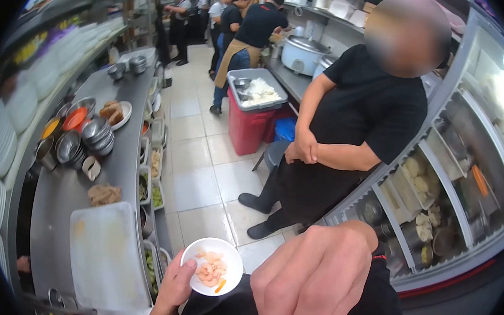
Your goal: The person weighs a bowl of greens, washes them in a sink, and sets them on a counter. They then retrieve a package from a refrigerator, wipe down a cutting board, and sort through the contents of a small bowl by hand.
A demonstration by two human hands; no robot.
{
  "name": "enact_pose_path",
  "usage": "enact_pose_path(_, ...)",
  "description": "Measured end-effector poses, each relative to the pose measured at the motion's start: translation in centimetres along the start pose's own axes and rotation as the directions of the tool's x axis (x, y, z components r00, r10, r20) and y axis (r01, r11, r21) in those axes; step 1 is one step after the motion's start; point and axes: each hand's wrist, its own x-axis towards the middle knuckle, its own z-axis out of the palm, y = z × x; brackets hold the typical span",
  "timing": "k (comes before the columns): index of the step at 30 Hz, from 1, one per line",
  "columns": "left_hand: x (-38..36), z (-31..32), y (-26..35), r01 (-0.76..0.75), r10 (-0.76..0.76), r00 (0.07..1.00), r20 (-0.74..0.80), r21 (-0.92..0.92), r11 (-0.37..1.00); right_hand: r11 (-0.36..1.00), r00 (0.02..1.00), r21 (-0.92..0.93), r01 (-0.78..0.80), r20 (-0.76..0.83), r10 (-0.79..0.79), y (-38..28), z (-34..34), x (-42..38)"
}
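Note:
A small white bowl point(217, 267) with several pink shrimp point(212, 271) and an orange strip in it is held by my left hand point(178, 282), thumb over the rim. Just right of the bowl, close to the camera, my right hand point(314, 275) is raised with its back toward me and its fingers together and bent. Its palm side is hidden, so I cannot make out whether anything is inside it. Left of the bowl lies a stained white cutting board point(108, 253) on the steel counter point(55, 219).
A co-worker point(368, 113) in black stands ahead with hands together, beside a glass-door fridge point(440, 172). Metal bowls point(97, 133), a brown cloth point(104, 194) and food bins point(155, 167) line the left side. A red bin point(248, 124) bears a rice tray; more people work behind.

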Motion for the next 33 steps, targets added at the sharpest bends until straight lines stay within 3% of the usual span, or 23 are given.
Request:
enact_pose_path(4, -1.7, 3.1, -1.8, 0.014, -0.013, 1.000, 0.010, -0.014, 1.000, 0.989, 0.991, 0.081, -0.122, 0.067, 0.117, -1.9, -1.2, -1.8)
enact_pose_path(6, -2.8, 4.2, -2.4, 0.029, -0.029, 1.000, -0.009, -0.027, 0.999, 0.960, 0.964, 0.090, -0.265, 0.051, 0.261, -3.0, -1.8, -2.9)
enact_pose_path(13, -4.8, 5.6, -1.7, -0.014, 0.019, 0.998, -0.057, 0.091, 0.996, 0.958, 0.933, 0.018, -0.287, -0.219, 0.284, -3.5, -1.9, -6.9)
enact_pose_path(16, -5.2, 5.5, -0.9, -0.042, 0.049, 0.996, -0.079, 0.091, 0.995, 0.947, 0.959, -0.165, -0.277, -0.117, 0.260, -4.5, -1.8, -6.4)
enact_pose_path(18, -5.4, 5.6, -0.4, -0.041, 0.040, 0.994, -0.103, -0.013, 0.999, 0.842, 0.942, -0.428, -0.327, -0.075, 0.328, -5.0, -0.9, -5.7)
enact_pose_path(20, -5.7, 5.3, -0.1, -0.135, 0.133, 0.983, -0.123, -0.005, 0.991, 0.720, 0.937, -0.660, -0.214, 0.070, 0.343, -3.6, 0.0, -5.2)
enact_pose_path(22, -6.4, 4.6, -0.6, -0.206, 0.196, 0.966, -0.166, -0.044, 0.978, 0.594, 0.907, -0.788, -0.165, 0.115, 0.405, -1.9, 1.0, -5.2)
enact_pose_path(26, -8.3, 1.9, -1.6, -0.212, 0.175, 0.958, -0.228, -0.150, 0.966, 0.440, 0.863, -0.888, -0.134, 0.114, 0.493, 0.8, 2.6, -4.6)
enact_pose_path(29, -9.4, -1.2, -2.1, -0.201, 0.129, 0.939, -0.317, -0.204, 0.958, 0.234, 0.852, -0.966, -0.108, 0.031, 0.523, 3.2, 3.5, -2.7)
enact_pose_path(33, -11.3, -3.7, -1.7, -0.242, 0.176, 0.925, -0.335, -0.164, 0.956, 0.087, 0.790, -0.994, -0.070, -0.002, 0.613, 6.7, 6.5, -1.5)
